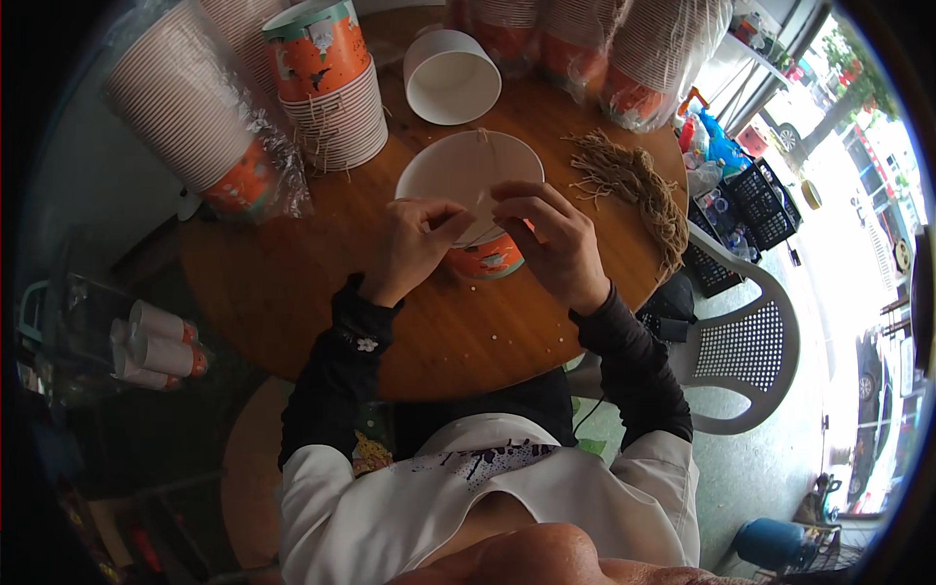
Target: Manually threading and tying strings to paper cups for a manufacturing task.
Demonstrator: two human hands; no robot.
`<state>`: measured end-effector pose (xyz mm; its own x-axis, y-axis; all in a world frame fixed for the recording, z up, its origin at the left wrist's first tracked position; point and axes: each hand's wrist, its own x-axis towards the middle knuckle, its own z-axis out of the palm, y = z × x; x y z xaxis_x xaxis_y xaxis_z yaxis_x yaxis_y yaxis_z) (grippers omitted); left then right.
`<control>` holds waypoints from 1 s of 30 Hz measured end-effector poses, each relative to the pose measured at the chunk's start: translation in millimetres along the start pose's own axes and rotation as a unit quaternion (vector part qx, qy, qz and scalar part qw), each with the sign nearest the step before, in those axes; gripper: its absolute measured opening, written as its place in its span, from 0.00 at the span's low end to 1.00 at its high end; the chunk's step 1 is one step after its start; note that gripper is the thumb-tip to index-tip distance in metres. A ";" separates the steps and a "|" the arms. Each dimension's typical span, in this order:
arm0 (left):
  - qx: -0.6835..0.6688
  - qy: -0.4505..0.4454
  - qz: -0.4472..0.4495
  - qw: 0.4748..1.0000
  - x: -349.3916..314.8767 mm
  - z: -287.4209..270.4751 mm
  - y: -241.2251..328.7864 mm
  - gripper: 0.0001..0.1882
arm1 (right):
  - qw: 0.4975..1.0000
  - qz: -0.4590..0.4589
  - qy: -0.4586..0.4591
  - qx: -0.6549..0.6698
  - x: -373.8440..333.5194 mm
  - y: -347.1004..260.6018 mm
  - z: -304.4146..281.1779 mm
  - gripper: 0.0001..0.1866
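Observation:
In front of me on the round table stands a paper bucket (487,260), white inside and orange outside. A thin string (493,154) hangs over its far rim and runs down into it. At the near rim, my left hand (414,244) pinches with thumb and forefinger on the left side. Opposite it, my right hand (558,244) pinches in the same way, its fingertips close to the left ones. A thin length of string seems to run between the two pinches, though most of it is hidden by the fingers.
A bundle of tan strings (639,185) lies right of the bucket. Behind stands a tilted white bucket (453,80). A stack of orange buckets (336,117) is at back left, beside plastic-wrapped bucket stacks (180,107). A grey chair (746,356) stands to the right.

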<state>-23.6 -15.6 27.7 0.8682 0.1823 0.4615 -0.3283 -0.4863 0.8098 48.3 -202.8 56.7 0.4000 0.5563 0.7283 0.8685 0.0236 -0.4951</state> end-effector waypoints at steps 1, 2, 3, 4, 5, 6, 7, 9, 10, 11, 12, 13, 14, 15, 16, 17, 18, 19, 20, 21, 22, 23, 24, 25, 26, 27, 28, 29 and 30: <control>-0.003 -0.004 0.002 1.000 2.9 -0.5 2.4 0.07 | 1.000 0.003 0.002 -0.004 3.3 -0.8 -2.7 0.08; 0.000 -0.033 0.037 0.999 5.8 -0.8 4.5 0.06 | 1.000 -0.014 -0.018 -0.002 8.4 0.0 -5.0 0.08; 0.002 -0.061 0.072 0.996 7.9 0.2 5.4 0.06 | 0.999 -0.030 -0.037 0.000 12.5 2.5 -7.3 0.08; 0.001 -0.064 0.074 0.995 8.0 1.2 4.3 0.06 | 0.999 -0.028 -0.035 -0.003 16.6 7.4 -8.5 0.08; -0.019 -0.077 0.075 0.994 7.4 2.7 2.3 0.06 | 0.998 -0.011 -0.058 0.015 20.2 13.7 -9.3 0.09; -0.039 -0.090 0.076 0.992 6.9 3.5 1.5 0.07 | 0.996 0.006 -0.082 0.033 21.4 17.9 -9.9 0.10; -0.040 -0.090 0.076 0.992 6.5 4.7 1.4 0.07 | 0.996 0.007 -0.082 0.032 20.6 21.9 -9.0 0.10; -0.083 -0.102 0.050 0.990 6.1 9.2 2.8 0.07 | 0.984 0.130 -0.065 0.101 18.6 27.4 -8.5 0.11; -0.082 -0.100 0.050 0.990 5.5 9.4 3.8 0.07 | 0.984 0.128 -0.067 0.101 18.5 27.4 -9.9 0.11; -0.118 -0.100 0.018 0.988 5.0 9.6 4.9 0.07 | 0.976 0.159 -0.069 0.132 16.3 26.8 -13.0 0.14; -0.153 -0.099 -0.015 0.983 5.4 9.7 5.4 0.07 | 0.966 0.190 -0.071 0.162 14.1 26.6 -16.4 0.16; -0.152 -0.097 -0.015 0.983 5.5 9.4 4.2 0.07 | 0.966 0.189 -0.073 0.163 12.0 25.9 -19.4 0.16; -0.149 -0.100 -0.016 0.984 6.2 9.6 1.9 0.07 | 0.962 0.192 -0.073 0.179 10.0 25.4 -22.7 0.15; -0.145 -0.102 -0.017 0.984 6.4 9.2 0.2 0.07 | 0.958 0.196 -0.073 0.195 8.1 24.4 -24.6 0.14; -0.145 -0.103 -0.018 0.984 7.0 9.9 -1.1 0.07 | 0.958 0.197 -0.073 0.194 4.5 23.0 -26.6 0.14; -0.113 -0.099 0.011 0.989 7.2 10.2 -2.6 0.07 | 0.974 0.173 -0.070 0.130 0.5 21.1 -28.2 0.10; -0.081 -0.095 0.040 0.991 7.4 10.4 -4.1 0.07 | 0.985 0.148 -0.067 0.066 -1.5 20.6 -29.3 0.07; -0.081 -0.097 0.038 0.991 7.6 10.5 -2.4 0.07 | 0.984 0.150 -0.067 0.067 -2.8 20.4 -31.3 0.07; -0.033 -0.095 0.057 0.993 8.1 9.4 1.3 0.08 | 0.990 0.101 -0.096 -0.019 -3.7 20.1 -33.2 0.07; 0.016 -0.093 0.077 0.993 8.2 9.1 3.7 0.08 | 0.986 0.051 -0.124 -0.104 -4.7 19.8 -34.9 0.06; 0.015 -0.096 0.077 0.992 9.2 9.5 3.9 0.08 | 0.986 0.053 -0.122 -0.105 -5.0 19.5 -36.5 0.06; 0.026 -0.082 0.081 0.993 9.2 10.2 4.1 0.08 | 0.979 0.041 -0.164 -0.113 -5.4 18.7 -37.6 0.07; 0.037 -0.069 0.084 0.993 9.5 11.3 4.3 0.09 | 0.971 0.028 -0.205 -0.121 -5.8 17.9 -38.3 0.07; 0.038 -0.070 0.083 0.993 9.0 12.7 5.1 0.09 | 0.971 0.029 -0.205 -0.119 -5.6 16.0 -37.0 0.07; 0.011 -0.055 0.046 0.997 8.7 14.0 5.8 0.09 | 0.970 0.038 -0.224 -0.090 -4.9 13.4 -33.8 0.09; -0.016 -0.040 0.010 0.999 8.2 15.2 6.6 0.09 | 0.967 0.046 -0.243 -0.062 -5.3 11.4 -31.0 0.10; -0.015 -0.039 0.008 0.999 7.2 16.4 7.6 0.09 | 0.967 0.045 -0.243 -0.060 -7.1 10.7 -27.9 0.10; -0.051 -0.017 -0.026 0.998 6.0 18.4 9.2 0.09 | 0.975 0.040 -0.210 -0.055 -10.3 9.7 -24.8 0.13; -0.088 0.006 -0.059 0.994 5.4 19.4 10.1 0.10 | 0.983 0.035 -0.176 -0.049 -13.5 8.9 -22.0 0.16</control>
<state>-15.0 -36.1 31.4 0.9008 0.2392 0.3624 -0.2852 -0.3037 0.9091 57.1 -228.4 52.8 0.3485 0.8072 0.4765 0.8738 -0.0958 -0.4768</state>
